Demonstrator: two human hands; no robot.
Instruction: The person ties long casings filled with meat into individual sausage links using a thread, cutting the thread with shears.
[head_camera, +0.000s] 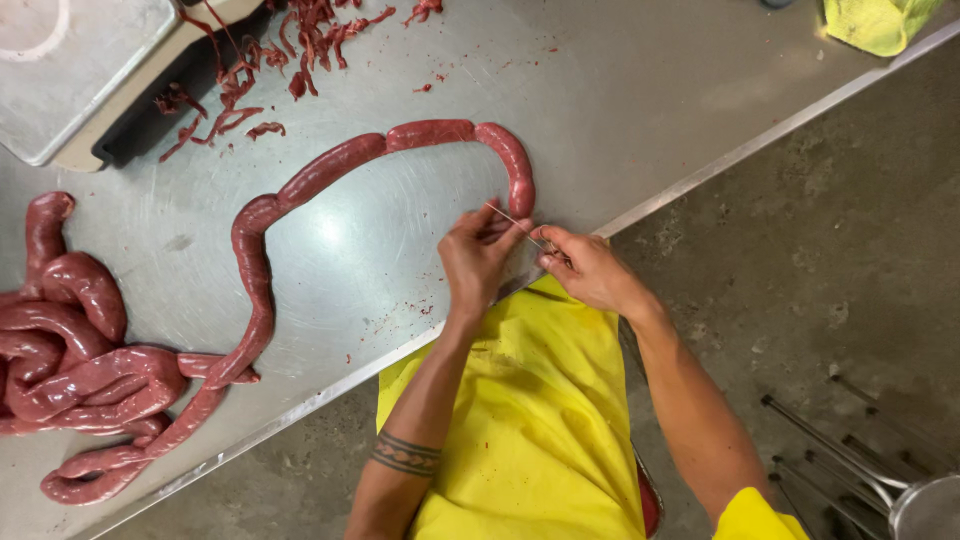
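- Sausage rope (300, 185) is my landmark: a long, dark red filled casing lying on the steel counter (620, 90), arcing from a heap at the far left up and round to its end near the counter's front edge.
- Left of the rope's arc I see the heap of coils (70, 350), piled loop on loop and touching one another, joined to the rope by the strand that runs down its left side.
- Above the arc's left part sits a weighing scale (70, 70) with a flat metal platform, and beside it a scatter of red meat scraps (280, 50) lies on the counter, well apart from the rope.
- At the rope's right end, my left hand (475, 255) has its grip pressed together, thumb and fingers pinching a thin pale string (515, 225) just below the last link.
- Just right of that end, my right hand (590, 270) pinches the other stretch of the same string; it runs taut between both hands. I cannot tell whether it already circles the casing.
- Below the rope's end, a yellow apron (530, 420) covers my front, against the counter's edge.
- Far right of the rope, a yellow cloth (880, 22) lies at the counter's upper corner, and metal rods (850, 450) with a round pan show on the concrete floor (820, 250).
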